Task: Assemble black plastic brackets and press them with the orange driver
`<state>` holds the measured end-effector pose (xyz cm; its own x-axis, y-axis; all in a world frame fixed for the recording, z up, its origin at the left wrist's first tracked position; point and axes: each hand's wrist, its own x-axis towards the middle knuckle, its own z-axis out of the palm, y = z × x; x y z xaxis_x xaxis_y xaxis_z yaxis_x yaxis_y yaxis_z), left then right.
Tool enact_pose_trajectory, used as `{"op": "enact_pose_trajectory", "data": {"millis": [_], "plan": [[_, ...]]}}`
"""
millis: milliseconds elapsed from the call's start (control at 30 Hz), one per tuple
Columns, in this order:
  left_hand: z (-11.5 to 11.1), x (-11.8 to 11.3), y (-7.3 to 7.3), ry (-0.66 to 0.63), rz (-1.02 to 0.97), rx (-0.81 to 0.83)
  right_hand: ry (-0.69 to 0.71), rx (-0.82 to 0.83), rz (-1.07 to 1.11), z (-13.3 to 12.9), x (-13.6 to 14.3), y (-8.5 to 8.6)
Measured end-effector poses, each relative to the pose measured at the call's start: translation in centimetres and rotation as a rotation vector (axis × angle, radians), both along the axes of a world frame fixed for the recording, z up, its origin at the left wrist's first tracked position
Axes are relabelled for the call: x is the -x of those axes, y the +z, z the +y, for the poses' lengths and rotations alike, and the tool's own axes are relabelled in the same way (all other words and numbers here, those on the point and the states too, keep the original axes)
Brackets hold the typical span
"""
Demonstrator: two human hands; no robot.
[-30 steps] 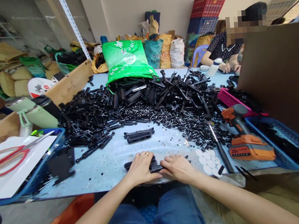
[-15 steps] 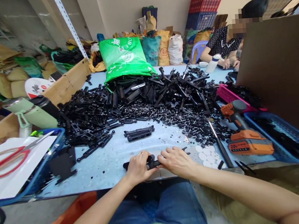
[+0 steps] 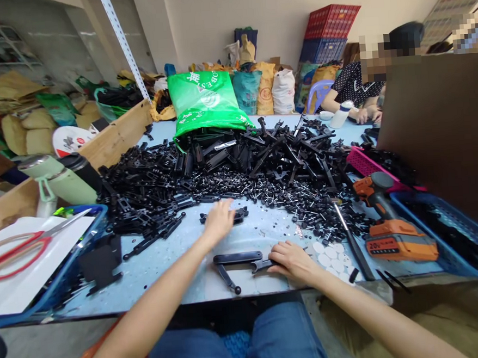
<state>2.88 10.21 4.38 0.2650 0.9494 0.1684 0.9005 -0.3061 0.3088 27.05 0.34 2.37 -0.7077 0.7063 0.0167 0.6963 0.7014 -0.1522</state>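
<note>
Forked black part (image 3: 262, 265) is held at right hand's (image 3: 293, 261) curled fingers; black bundle (image 3: 241, 215) is partly covered by left hand (image 3: 219, 221), finger state unclear.

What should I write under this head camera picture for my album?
Left hand over black parts, right hand on a black piece, green bag behind.

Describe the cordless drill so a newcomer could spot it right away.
Find the brown panel standing at the right of the blue table. Just left of the blue basket in front of it lies the cordless drill. Its chunky orange battery reads 20V, unlike the slim black-handled tool beside it.
</note>
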Motion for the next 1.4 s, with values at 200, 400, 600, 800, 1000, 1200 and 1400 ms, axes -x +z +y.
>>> {"op": "enact_pose_trajectory", "data": {"millis": [200, 400, 600, 800, 1000, 1200, 1400], "plan": [[11.1, 0.0, -0.5, 0.118, 0.035, 0.019, -0.056, 0.09, 0.076, -0.9, -0.6, 0.3], [11.3, -1.3, -1.0, 0.152, 0.015, -0.011, -0.298, -0.05, 0.111, 5.6, -0.7, 1.9], [4.4, 1.9, 1.8, 0.118, -0.02, -0.15, -0.566, -0.18, -0.015, 15.9, 1.7, 1.6], [-7.4, 6.5, 1.6, -0.15, -0.186, -0.048, -0.594, -0.153, 0.042, 18.5, 2.7, 0.9], [-10.3, 6.2, 0.3, -0.171, -0.049, -0.023, -0.54, -0.165, 0.156, 14.7, 2.2, 2.5], [-10.4, 5.1, 1.2, -0.262, 0.098, -0.06, -0.422, -0.042, 0.414, 6.9, 2.2, 2.9], [-11.1, 5.1, -1.9, -0.27, -0.074, -0.205, -0.351, 0.232, 0.749, 2.2, 3.0, 0.5]]}}
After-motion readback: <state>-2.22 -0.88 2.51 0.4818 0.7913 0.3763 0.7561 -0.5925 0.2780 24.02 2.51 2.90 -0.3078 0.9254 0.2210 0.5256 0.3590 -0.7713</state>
